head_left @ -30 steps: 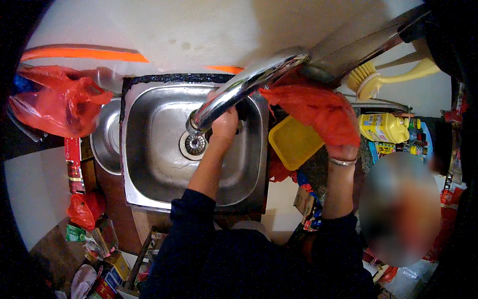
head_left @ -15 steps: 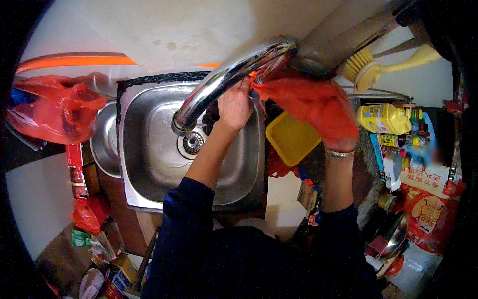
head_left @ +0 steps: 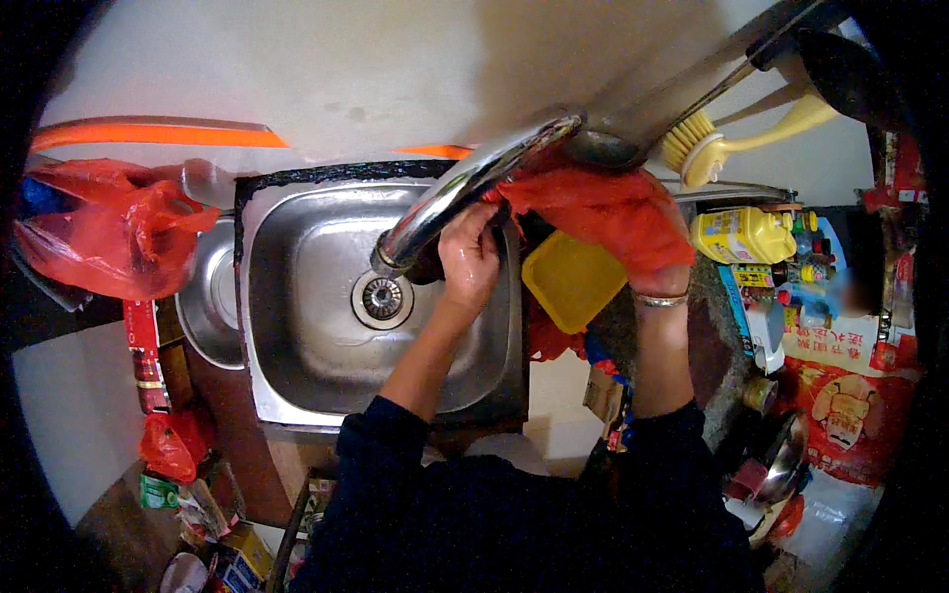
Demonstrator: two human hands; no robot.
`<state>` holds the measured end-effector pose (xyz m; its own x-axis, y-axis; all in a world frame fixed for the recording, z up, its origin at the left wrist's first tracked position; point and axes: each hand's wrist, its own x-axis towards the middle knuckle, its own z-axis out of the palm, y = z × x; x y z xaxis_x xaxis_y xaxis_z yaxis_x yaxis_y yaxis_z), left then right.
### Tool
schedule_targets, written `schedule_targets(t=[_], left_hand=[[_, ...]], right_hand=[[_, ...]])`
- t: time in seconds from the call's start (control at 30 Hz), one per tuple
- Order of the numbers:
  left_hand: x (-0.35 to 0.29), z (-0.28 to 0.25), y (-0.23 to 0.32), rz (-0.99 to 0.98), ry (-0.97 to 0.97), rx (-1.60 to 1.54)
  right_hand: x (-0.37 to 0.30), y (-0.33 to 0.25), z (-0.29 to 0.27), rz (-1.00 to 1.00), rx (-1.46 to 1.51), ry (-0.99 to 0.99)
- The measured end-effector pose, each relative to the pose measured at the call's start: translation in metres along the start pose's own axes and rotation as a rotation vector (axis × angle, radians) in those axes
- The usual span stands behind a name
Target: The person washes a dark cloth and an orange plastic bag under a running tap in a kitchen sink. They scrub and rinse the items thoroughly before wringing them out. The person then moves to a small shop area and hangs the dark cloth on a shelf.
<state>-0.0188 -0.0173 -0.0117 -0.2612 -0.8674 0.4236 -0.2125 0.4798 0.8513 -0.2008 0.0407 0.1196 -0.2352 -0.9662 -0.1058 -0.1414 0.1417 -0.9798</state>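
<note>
My left hand (head_left: 469, 255), wet, is raised over the right side of the steel sink (head_left: 326, 381), beside the chrome faucet (head_left: 465, 193). Its curled fingers meet the gathered end of a thin red plastic bag (head_left: 603, 212); the faucet hides part of them. The bag covers my right hand (head_left: 660, 281) down to the wrist, where a bracelet shows. Under the bag the right fingers cannot be seen. Something dark (head_left: 427, 265), too hidden to name, lies behind the faucet's spout near my left hand.
A yellow plastic tray (head_left: 573, 284) lies right of the sink. Farther right are a yellow scrub brush (head_left: 697, 148), a yellow jug (head_left: 741, 234) and several bottles. Left of the sink stand a steel basin (head_left: 213, 296) and a stuffed red bag (head_left: 119, 232).
My left hand has shifted down slightly, with its fingers more curled. The red bag's gathered end has moved left and down, partly behind the faucet. The view has tilted a little.
</note>
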Motion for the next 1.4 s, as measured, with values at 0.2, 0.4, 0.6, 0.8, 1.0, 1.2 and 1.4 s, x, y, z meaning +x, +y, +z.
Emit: schedule_targets(t=[0.2, 0.4, 0.6, 0.8, 1.0, 1.2, 1.4], left_hand=[[-0.006, 0.038, 0.021, 0.122, -0.123, 0.320], [0.006, 0.026, 0.020, 0.298, -0.663, 0.729], [0.010, 0.019, 0.011, 0.415, -0.623, 0.941], [0.021, 0.020, 0.011, -0.017, -0.919, 0.972], [0.013, 0.021, -0.009, 0.217, -0.735, 0.786], [0.000, -0.002, -0.017, 0.319, -0.591, 0.717], [-0.022, -0.052, -0.049, 0.335, -0.347, 0.464]], right_hand=[[-0.005, -0.006, 0.006, -0.014, 1.278, -0.367], [-0.005, 0.014, -0.002, -0.046, 1.137, -0.215], [-0.002, -0.010, 0.025, 0.042, 1.376, -0.417], [0.005, 0.016, 0.011, 0.280, 0.743, 0.085], [0.001, 0.052, -0.024, -0.074, 0.638, 0.089], [0.000, 0.046, -0.023, -0.048, 0.935, 0.046], [-0.002, 0.039, 0.001, -0.089, 0.830, 0.236]])
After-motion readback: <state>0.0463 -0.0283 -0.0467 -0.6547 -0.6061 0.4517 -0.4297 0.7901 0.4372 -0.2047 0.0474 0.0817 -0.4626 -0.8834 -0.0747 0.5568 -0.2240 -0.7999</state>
